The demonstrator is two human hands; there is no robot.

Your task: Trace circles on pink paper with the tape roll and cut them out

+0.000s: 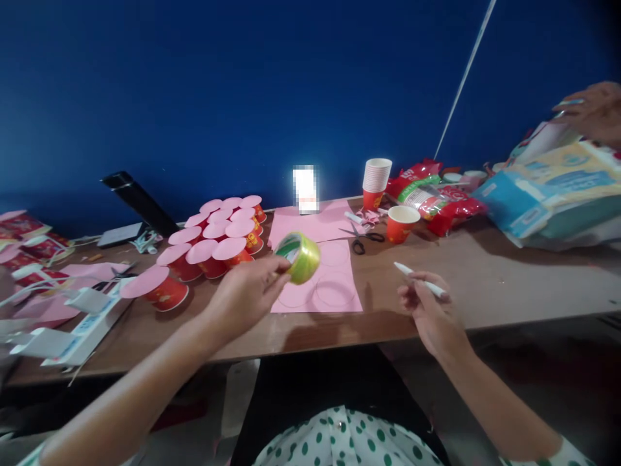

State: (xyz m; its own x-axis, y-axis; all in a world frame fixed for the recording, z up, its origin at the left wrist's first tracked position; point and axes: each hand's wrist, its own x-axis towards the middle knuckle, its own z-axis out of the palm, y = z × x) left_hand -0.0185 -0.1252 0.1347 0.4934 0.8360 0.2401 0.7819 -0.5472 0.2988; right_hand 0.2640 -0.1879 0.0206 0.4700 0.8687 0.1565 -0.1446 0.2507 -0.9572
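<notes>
Two hands were up over the near edge of the wooden table [509,278]. The left hand [245,291] had its fingers pinched closed on a roll of green tape [298,257], lifted clear of the tabletop and tilted, just above the near left part of a pink paper sheet [334,259]. That sheet carried drawn circles. The right hand [427,310] sat well apart to the right, fingers loosely curled round a white marker [420,279], its tip pointing left and far. Beyond the pink sheet lay black scissors [366,238], and just right of them stood an open red paper cup [402,223]. A stack of red cups [376,181] rose farther back, beside red snack packets [436,197]. On the left, a cluster of red cups capped with pink discs [213,249] crowded the table. Far right, another person's hand [589,110] rested on top of a pile of blue and yellow packages [548,194].
</notes>
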